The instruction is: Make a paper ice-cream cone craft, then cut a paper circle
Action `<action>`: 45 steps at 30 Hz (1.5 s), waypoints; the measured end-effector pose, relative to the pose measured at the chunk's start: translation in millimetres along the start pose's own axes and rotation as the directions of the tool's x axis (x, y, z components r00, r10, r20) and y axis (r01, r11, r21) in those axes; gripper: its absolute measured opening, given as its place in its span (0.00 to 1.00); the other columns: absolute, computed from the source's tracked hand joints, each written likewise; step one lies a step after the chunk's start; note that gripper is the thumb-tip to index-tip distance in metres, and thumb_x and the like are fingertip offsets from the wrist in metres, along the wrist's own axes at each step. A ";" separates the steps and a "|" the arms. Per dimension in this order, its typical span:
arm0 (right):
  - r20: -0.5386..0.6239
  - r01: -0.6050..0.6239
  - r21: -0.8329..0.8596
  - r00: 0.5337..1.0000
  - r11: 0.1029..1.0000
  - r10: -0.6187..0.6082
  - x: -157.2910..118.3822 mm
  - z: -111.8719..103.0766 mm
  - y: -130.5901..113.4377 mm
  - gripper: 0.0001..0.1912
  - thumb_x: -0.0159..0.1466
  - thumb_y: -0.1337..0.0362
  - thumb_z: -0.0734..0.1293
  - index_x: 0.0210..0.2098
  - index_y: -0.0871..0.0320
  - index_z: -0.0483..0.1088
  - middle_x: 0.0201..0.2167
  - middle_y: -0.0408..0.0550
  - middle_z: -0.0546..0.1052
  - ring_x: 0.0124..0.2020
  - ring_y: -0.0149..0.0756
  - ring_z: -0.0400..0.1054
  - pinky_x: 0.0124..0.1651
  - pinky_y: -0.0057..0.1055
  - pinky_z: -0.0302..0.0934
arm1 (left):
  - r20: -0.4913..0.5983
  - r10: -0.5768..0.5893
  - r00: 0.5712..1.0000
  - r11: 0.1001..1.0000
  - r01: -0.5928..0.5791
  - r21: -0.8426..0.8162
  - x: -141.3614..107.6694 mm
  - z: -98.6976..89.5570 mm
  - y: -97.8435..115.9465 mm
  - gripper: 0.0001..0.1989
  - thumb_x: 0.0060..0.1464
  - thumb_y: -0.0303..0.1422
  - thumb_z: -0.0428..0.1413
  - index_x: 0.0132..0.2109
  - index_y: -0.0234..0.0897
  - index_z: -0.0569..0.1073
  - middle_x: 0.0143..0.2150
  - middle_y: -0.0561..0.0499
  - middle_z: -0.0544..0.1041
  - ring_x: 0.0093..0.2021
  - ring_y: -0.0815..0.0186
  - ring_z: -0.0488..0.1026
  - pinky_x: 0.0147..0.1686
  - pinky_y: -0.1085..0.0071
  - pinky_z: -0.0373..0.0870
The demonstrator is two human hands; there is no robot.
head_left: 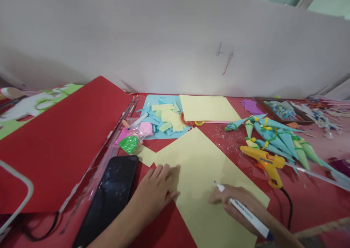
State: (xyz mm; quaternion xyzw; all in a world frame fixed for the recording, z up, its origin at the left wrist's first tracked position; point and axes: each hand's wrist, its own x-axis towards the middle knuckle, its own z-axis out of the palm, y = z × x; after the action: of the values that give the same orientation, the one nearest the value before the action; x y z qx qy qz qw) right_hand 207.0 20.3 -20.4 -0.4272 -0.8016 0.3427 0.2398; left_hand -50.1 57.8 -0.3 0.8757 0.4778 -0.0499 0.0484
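table: red top (314, 200), pretty cluttered
on it: yellow paper sheet (202, 175), black phone (112, 193), yellow glue gun (266, 164), red card sheet (62, 146), paper cones (276, 136)

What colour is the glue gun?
Yellow, with an orange trigger: glue gun, seen in the head view.

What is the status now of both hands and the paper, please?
Left hand flat, pressing yellow sheet at its left edge. Right hand grips white marker, tip on sheet. Black phone beside left hand; yellow glue gun right of sheet.
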 end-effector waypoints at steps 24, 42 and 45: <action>0.014 0.040 -0.151 0.999 0.988 -0.038 10.4 -4.0 7.0 0.08 0.61 0.63 0.61 0.40 0.54 0.61 0.48 0.51 0.73 0.49 0.36 0.67 0.49 0.34 0.61 | -0.119 -0.084 0.989 0.996 0.079 -0.046 -31.5 17.6 1.9 0.25 0.53 0.39 0.51 0.58 0.42 0.62 0.41 0.47 0.73 0.39 0.61 0.68 0.37 0.66 0.65; -0.106 -0.371 -0.633 0.911 0.679 0.399 153.3 -8.0 -13.8 0.17 0.55 0.75 0.61 0.43 0.59 0.58 0.34 0.53 0.75 0.35 0.41 0.70 0.28 0.28 0.49 | -0.204 0.084 0.975 0.988 -0.054 0.146 -73.2 49.6 15.5 0.22 0.54 0.37 0.50 0.56 0.37 0.65 0.54 0.45 0.70 0.45 0.57 0.69 0.41 0.63 0.67; -0.102 -0.376 -0.636 0.907 0.674 0.409 153.1 -13.1 -12.0 0.16 0.54 0.76 0.61 0.42 0.61 0.60 0.33 0.55 0.75 0.34 0.42 0.69 0.28 0.28 0.48 | -0.262 0.050 0.964 0.989 -0.011 0.150 -76.1 58.2 13.3 0.25 0.53 0.38 0.52 0.57 0.36 0.63 0.50 0.45 0.72 0.43 0.60 0.69 0.40 0.65 0.67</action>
State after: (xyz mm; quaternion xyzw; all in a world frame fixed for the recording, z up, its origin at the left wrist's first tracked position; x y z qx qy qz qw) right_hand 130.0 150.0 11.2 -0.6365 -0.7644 0.1010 -0.0200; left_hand -82.3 -20.4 -47.3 0.8829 0.4615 0.0334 -0.0800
